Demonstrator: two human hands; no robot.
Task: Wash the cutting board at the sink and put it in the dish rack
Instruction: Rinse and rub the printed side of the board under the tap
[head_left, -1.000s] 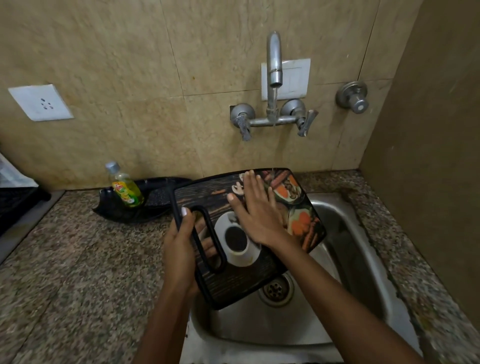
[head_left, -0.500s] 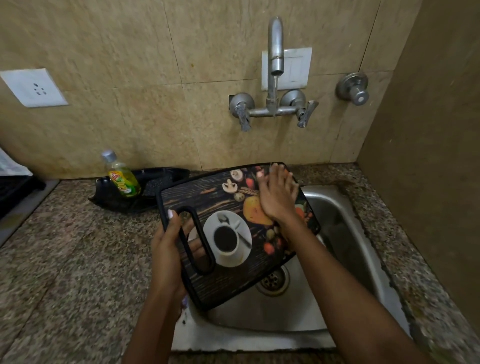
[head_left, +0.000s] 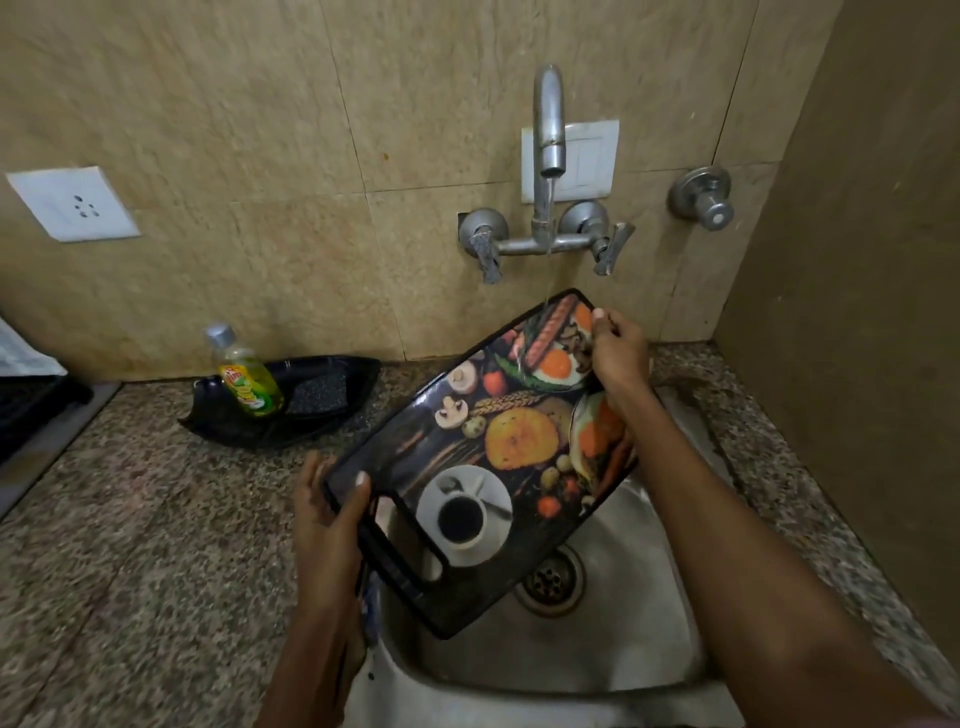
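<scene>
The cutting board (head_left: 498, 441) is black with a printed picture of food and a coffee cup. It hangs tilted over the steel sink (head_left: 613, 639), its far corner raised under the thin stream from the tap (head_left: 549, 135). My left hand (head_left: 332, 525) grips the board's near left edge beside the handle slot, thumb on top. My right hand (head_left: 615, 353) lies on the board's far right corner with bent fingers, right by the falling water. The dish rack (head_left: 28, 410) shows only as a dark edge at the far left.
A green dish soap bottle (head_left: 247, 376) leans in a black tray (head_left: 311, 415) holding a scrub pad, on the granite counter (head_left: 130, 545) left of the sink. A side wall (head_left: 857, 312) closes in on the right. The drain (head_left: 550, 579) lies below the board.
The board has been tilted steeper, its far end lifted toward the tap. My right hand slid from the board's middle up to the far corner. My left hand kept its grip.
</scene>
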